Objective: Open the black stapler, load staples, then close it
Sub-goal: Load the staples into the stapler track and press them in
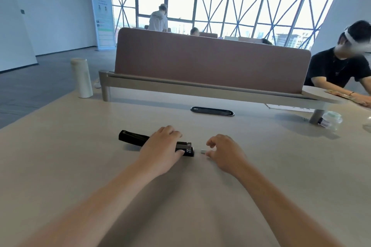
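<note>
The black stapler lies lengthwise on the beige table, its metal front end pointing right. My left hand rests over its middle and grips it, thumb near the front end. A small silvery strip of staples lies on the table just right of the stapler's front. My right hand hovers at the strip, thumb and forefinger curled apart on either side of it; the thumb tip touches or nearly touches it. Whether the stapler's top is lifted is hidden by my left hand.
A cream flask stands at the far left of the table. A brown divider panel runs across the back, with a black cable slot before it. A seated person works at the right; a plastic bottle lies near them.
</note>
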`<action>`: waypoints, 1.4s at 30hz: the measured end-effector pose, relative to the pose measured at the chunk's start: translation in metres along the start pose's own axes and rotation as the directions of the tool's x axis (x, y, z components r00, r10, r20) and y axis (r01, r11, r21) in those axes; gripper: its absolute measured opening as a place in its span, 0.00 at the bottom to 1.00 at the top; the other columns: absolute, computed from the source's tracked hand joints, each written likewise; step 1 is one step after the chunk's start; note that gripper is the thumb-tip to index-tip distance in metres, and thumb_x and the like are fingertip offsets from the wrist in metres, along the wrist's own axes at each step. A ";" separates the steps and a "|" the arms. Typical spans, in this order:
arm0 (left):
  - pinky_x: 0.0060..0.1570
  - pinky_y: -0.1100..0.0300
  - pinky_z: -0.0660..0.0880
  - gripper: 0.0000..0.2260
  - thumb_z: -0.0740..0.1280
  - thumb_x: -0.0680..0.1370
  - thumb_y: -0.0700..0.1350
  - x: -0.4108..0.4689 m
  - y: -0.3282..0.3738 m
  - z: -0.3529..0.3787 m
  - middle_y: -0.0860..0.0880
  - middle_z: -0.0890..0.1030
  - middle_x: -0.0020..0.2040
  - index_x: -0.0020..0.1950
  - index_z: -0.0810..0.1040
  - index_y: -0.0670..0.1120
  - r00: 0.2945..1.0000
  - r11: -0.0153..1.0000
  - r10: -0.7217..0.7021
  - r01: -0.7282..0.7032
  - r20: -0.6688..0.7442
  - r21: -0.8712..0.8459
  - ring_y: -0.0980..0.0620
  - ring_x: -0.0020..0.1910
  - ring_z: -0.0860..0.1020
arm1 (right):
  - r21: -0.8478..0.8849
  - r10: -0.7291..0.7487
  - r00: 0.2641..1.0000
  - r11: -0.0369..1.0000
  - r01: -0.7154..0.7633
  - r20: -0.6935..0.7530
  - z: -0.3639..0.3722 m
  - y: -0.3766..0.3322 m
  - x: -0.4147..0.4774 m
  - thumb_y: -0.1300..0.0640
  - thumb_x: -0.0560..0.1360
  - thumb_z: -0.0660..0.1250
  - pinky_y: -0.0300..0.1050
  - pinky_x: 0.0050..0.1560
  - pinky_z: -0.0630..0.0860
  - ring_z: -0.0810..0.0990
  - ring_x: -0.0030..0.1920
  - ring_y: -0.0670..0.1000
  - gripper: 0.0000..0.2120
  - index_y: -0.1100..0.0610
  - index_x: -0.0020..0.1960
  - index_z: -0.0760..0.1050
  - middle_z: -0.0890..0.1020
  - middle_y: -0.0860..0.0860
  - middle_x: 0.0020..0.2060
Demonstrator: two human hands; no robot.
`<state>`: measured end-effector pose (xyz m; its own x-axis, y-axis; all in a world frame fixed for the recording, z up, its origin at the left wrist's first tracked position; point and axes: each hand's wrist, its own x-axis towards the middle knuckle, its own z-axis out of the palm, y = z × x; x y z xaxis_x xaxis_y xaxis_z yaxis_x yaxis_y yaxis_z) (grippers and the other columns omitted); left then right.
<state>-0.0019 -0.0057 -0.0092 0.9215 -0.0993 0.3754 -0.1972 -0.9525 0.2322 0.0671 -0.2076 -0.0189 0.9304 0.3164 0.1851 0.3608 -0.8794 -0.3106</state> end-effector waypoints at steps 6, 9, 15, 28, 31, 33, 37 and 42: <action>0.56 0.54 0.73 0.15 0.67 0.76 0.51 0.009 0.022 0.011 0.52 0.75 0.58 0.62 0.75 0.49 0.999 0.997 0.033 -0.032 0.026 -0.065 0.50 0.58 0.75 | -0.028 0.027 0.999 0.999 -0.026 0.047 0.002 0.017 -0.004 0.48 0.73 0.70 0.48 0.59 0.74 0.76 0.59 0.54 0.16 0.53 0.59 0.80 0.79 0.52 0.57; 0.53 0.54 0.74 0.14 0.67 0.77 0.51 0.011 0.025 0.013 0.52 0.76 0.55 0.60 0.76 0.49 0.997 0.998 0.020 -0.015 0.070 -0.067 0.49 0.55 0.76 | -0.007 0.030 0.998 1.000 -0.030 0.047 0.002 0.021 -0.006 0.49 0.74 0.69 0.47 0.57 0.74 0.77 0.58 0.54 0.14 0.52 0.56 0.81 0.79 0.52 0.56; 0.49 0.57 0.71 0.14 0.67 0.77 0.50 0.011 0.024 0.011 0.51 0.76 0.56 0.61 0.75 0.49 0.996 0.998 -0.025 0.030 0.086 -0.061 0.49 0.52 0.77 | 0.049 0.027 0.999 0.998 -0.029 0.035 0.003 0.020 -0.006 0.50 0.74 0.69 0.46 0.50 0.74 0.78 0.53 0.53 0.07 0.51 0.50 0.81 0.78 0.48 0.47; 0.51 0.59 0.71 0.15 0.67 0.77 0.49 0.011 -0.008 -0.001 0.50 0.78 0.56 0.63 0.77 0.47 0.997 0.992 -0.078 0.080 0.025 -0.097 0.50 0.53 0.76 | 0.155 -0.124 0.992 0.980 0.126 -0.024 -0.008 -0.026 0.005 0.54 0.76 0.68 0.44 0.48 0.71 0.77 0.48 0.51 0.04 0.54 0.48 0.80 0.78 0.47 0.44; 0.50 0.58 0.71 0.15 0.67 0.77 0.49 0.013 -0.012 0.000 0.50 0.78 0.55 0.63 0.78 0.48 0.996 0.991 -0.081 0.084 0.029 -0.101 0.50 0.52 0.77 | 0.145 -0.144 0.989 0.979 0.145 -0.018 -0.002 -0.036 0.011 0.55 0.77 0.68 0.44 0.48 0.70 0.76 0.49 0.51 0.04 0.54 0.49 0.80 0.78 0.48 0.46; 0.49 0.58 0.71 0.15 0.67 0.78 0.49 0.014 -0.014 0.001 0.50 0.78 0.55 0.63 0.78 0.48 0.997 0.991 -0.074 0.077 0.036 -0.106 0.50 0.52 0.76 | 0.143 -0.148 0.989 0.979 0.148 -0.012 0.000 -0.040 0.015 0.55 0.76 0.68 0.44 0.49 0.71 0.76 0.49 0.51 0.03 0.53 0.48 0.80 0.78 0.48 0.45; 0.48 0.58 0.71 0.13 0.66 0.78 0.49 0.017 -0.018 0.006 0.50 0.78 0.55 0.61 0.80 0.49 0.997 0.992 -0.059 0.063 0.043 -0.108 0.50 0.52 0.77 | 0.129 -0.151 0.989 0.981 0.148 0.009 0.005 -0.046 0.020 0.55 0.76 0.68 0.46 0.50 0.73 0.77 0.49 0.51 0.03 0.53 0.48 0.80 0.77 0.47 0.44; 0.46 0.57 0.71 0.10 0.65 0.78 0.49 0.019 -0.021 0.011 0.50 0.77 0.51 0.57 0.81 0.49 0.998 0.992 -0.060 0.063 0.029 -0.114 0.50 0.49 0.77 | 0.126 -0.145 0.989 0.982 0.142 0.013 0.007 -0.047 0.023 0.55 0.76 0.68 0.44 0.49 0.71 0.76 0.48 0.50 0.03 0.53 0.48 0.80 0.77 0.46 0.44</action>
<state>0.0231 0.0097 -0.0166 0.9410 -0.0507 0.3345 -0.1759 -0.9179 0.3557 0.0719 -0.1562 -0.0061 0.8689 0.4453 0.2159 0.4948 -0.7737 -0.3957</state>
